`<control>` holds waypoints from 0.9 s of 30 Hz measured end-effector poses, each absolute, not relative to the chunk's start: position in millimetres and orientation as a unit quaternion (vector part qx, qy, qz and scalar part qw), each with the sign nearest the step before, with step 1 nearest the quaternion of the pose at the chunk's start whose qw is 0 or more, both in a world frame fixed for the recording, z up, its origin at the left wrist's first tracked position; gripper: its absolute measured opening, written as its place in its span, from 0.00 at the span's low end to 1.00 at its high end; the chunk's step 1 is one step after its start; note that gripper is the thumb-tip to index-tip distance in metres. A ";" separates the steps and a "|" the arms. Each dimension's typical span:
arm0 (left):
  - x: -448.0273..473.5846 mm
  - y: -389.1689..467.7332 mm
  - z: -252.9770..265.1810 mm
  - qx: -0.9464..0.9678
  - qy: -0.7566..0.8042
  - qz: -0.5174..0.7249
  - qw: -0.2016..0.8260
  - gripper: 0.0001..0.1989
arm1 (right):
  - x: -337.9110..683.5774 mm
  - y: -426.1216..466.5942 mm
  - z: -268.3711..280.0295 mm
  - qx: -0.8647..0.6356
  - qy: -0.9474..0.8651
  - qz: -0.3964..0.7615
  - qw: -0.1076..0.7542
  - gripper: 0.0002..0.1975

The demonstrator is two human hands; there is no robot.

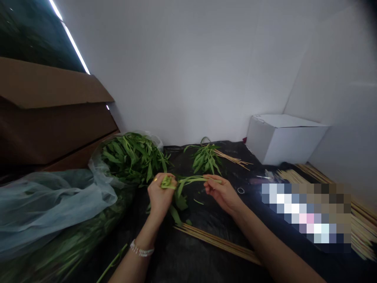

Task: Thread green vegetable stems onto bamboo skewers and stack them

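Observation:
Near the middle of the view, my left hand (160, 194) is closed around a small bunch of green stems (167, 182), their cut ends bunched at the top of the fist. Leaves (180, 202) hang below and to the right of it. My right hand (220, 192) pinches the ends of a few long green stems (193, 179) that stretch across from the left hand. Under the hands lie thin sticks (218, 240) on a black sheet (188, 263). Behind the hands rests a bundle of leafy greens (206, 157) with thin sticks (234, 158) attached or lying under it; I cannot tell which.
At the left, a clear plastic bag (50, 208) holds many leafy greens (132, 155). An open cardboard box (53, 129) stands behind it. On the right are a white box (282, 137), loose sticks (363, 224) and a pixelated patch. A pale wall closes the back.

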State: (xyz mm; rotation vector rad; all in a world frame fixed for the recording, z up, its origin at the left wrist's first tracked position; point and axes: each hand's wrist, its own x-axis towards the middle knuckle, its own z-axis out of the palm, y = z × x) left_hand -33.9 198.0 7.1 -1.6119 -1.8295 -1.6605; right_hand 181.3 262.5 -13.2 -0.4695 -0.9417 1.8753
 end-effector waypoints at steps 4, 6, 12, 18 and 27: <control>-58.8 200.1 12.8 -0.413 -0.642 -0.641 0.079 0.05 | 196.0 276.7 -13.3 -0.206 -0.361 0.750 0.514 0.16; -63.5 199.9 16.7 -0.410 -0.634 -0.652 0.064 0.07 | 202.2 282.6 -14.0 -0.210 -0.365 0.743 0.520 0.14; -51.8 194.9 24.3 -0.461 -0.613 -0.641 0.012 0.05 | 205.4 281.9 -14.7 -0.201 -0.443 0.707 0.513 0.09; -40.1 189.3 21.9 -0.579 -0.601 -0.548 0.065 0.06 | 199.5 278.8 -20.9 -0.160 -0.564 0.641 0.496 0.02; -29.7 199.7 0.3 -0.750 -0.500 -0.414 0.128 0.09 | 192.4 269.6 -21.3 -0.143 -0.610 0.633 0.454 0.01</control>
